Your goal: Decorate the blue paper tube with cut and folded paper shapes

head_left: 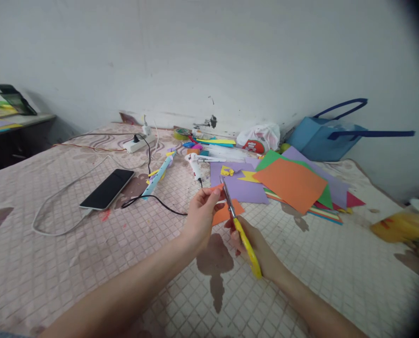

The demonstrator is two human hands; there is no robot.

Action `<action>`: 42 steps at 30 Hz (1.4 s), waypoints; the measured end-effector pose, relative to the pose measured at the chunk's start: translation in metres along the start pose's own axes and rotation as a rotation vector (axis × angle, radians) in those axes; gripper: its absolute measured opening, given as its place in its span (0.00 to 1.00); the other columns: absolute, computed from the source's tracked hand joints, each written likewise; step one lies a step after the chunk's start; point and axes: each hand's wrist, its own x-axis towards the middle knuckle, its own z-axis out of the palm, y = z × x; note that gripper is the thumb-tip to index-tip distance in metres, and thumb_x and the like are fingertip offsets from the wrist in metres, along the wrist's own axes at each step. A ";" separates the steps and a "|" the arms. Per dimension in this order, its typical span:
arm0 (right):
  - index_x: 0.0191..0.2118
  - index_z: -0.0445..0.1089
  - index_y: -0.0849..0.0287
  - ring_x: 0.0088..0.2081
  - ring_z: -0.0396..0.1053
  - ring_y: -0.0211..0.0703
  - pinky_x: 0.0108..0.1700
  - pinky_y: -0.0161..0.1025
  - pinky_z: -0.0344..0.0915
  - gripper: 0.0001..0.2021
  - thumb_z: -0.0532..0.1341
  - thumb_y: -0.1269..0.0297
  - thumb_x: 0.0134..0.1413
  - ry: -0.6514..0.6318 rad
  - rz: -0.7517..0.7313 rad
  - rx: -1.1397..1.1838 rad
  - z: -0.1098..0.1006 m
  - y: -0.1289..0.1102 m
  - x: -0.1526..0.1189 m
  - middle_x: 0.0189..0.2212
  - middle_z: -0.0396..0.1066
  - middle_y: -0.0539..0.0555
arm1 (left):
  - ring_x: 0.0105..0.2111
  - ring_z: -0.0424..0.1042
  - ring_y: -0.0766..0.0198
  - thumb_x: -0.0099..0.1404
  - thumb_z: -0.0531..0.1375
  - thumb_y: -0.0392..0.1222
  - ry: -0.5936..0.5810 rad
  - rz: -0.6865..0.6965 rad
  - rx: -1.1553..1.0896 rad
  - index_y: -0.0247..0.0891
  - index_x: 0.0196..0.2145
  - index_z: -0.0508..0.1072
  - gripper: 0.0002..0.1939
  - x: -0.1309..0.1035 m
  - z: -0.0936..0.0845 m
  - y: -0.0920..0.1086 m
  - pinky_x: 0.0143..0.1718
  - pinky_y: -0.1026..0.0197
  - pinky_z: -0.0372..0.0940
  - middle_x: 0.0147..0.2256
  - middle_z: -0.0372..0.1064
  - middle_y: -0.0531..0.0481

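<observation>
While the left hand (201, 213) pinches a small orange paper piece (217, 188), presumably to steady it, the right hand (253, 240) grips yellow-handled metal scissors (239, 226) (blades at the paper's edge) above the diamond-patterned tablecloth (181, 305).

It looks like a home craft spot — scissors (244, 237), coloured paper (290, 182), a phone (108, 188), patterned cloth (72, 272).

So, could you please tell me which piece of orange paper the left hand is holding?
The small piece at the blades of the yellow-handled scissors; another piece lies on the table, and the large orange sheet overlaps the green sheet.
</observation>
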 end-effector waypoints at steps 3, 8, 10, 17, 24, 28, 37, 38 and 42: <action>0.35 0.61 0.55 0.25 0.62 0.39 0.24 0.35 0.61 0.14 0.54 0.49 0.56 0.017 -0.010 -0.017 0.001 -0.001 0.000 0.28 0.65 0.51 | 0.36 0.69 0.66 0.55 0.65 0.43 0.012 0.000 0.002 0.36 0.28 0.68 0.10 -0.001 0.000 -0.002 0.40 0.62 0.61 0.35 0.71 0.51; 0.35 0.60 0.55 0.25 0.63 0.39 0.25 0.35 0.61 0.13 0.53 0.51 0.58 0.026 -0.015 -0.076 0.002 0.000 -0.001 0.26 0.65 0.50 | 0.37 0.68 0.66 0.55 0.65 0.44 0.026 0.011 -0.008 0.36 0.27 0.68 0.10 -0.001 0.000 -0.006 0.40 0.62 0.62 0.36 0.70 0.50; 0.35 0.60 0.56 0.24 0.62 0.38 0.24 0.35 0.60 0.12 0.52 0.51 0.58 0.018 -0.011 -0.099 0.001 0.000 -0.001 0.26 0.64 0.49 | 0.36 0.68 0.67 0.56 0.65 0.43 0.028 0.012 -0.007 0.36 0.27 0.68 0.10 -0.001 0.001 -0.006 0.39 0.63 0.62 0.35 0.70 0.51; 0.34 0.58 0.57 0.25 0.62 0.37 0.25 0.34 0.61 0.16 0.51 0.48 0.58 0.009 -0.017 -0.113 0.002 -0.001 -0.001 0.27 0.65 0.50 | 0.34 0.66 0.69 0.57 0.64 0.43 0.024 0.034 0.014 0.35 0.27 0.68 0.10 -0.002 0.002 -0.007 0.38 0.63 0.62 0.34 0.69 0.51; 0.33 0.58 0.57 0.24 0.62 0.36 0.24 0.34 0.61 0.19 0.51 0.43 0.56 0.002 -0.018 -0.094 0.003 -0.001 -0.001 0.28 0.65 0.51 | 0.34 0.67 0.69 0.58 0.63 0.43 0.034 0.040 0.006 0.35 0.28 0.67 0.10 -0.001 0.001 -0.008 0.38 0.63 0.62 0.35 0.69 0.51; 0.33 0.57 0.57 0.24 0.62 0.37 0.24 0.34 0.61 0.20 0.50 0.43 0.56 0.017 -0.007 -0.114 0.003 -0.002 -0.001 0.26 0.64 0.50 | 0.35 0.67 0.68 0.57 0.63 0.43 0.035 0.036 0.009 0.35 0.27 0.66 0.10 -0.002 0.001 -0.008 0.38 0.63 0.62 0.36 0.69 0.50; 0.32 0.57 0.57 0.21 0.59 0.35 0.23 0.34 0.59 0.21 0.50 0.41 0.55 0.022 0.003 -0.093 0.003 0.000 0.000 0.25 0.62 0.49 | 0.34 0.67 0.68 0.57 0.64 0.42 0.045 0.030 0.015 0.35 0.27 0.67 0.10 -0.002 0.003 -0.007 0.39 0.63 0.62 0.34 0.69 0.51; 0.32 0.57 0.57 0.21 0.59 0.35 0.22 0.34 0.59 0.21 0.50 0.41 0.54 0.024 0.007 -0.093 0.003 0.001 0.000 0.24 0.62 0.49 | 0.34 0.67 0.69 0.57 0.63 0.42 0.044 0.030 0.015 0.35 0.27 0.67 0.10 -0.002 0.003 -0.007 0.39 0.63 0.62 0.34 0.69 0.51; 0.31 0.56 0.57 0.21 0.59 0.35 0.22 0.34 0.58 0.19 0.51 0.43 0.55 0.027 0.028 -0.106 0.003 0.003 0.000 0.23 0.60 0.48 | 0.36 0.67 0.68 0.57 0.63 0.43 0.030 0.035 0.014 0.35 0.27 0.68 0.09 -0.002 0.003 -0.007 0.39 0.63 0.62 0.34 0.69 0.50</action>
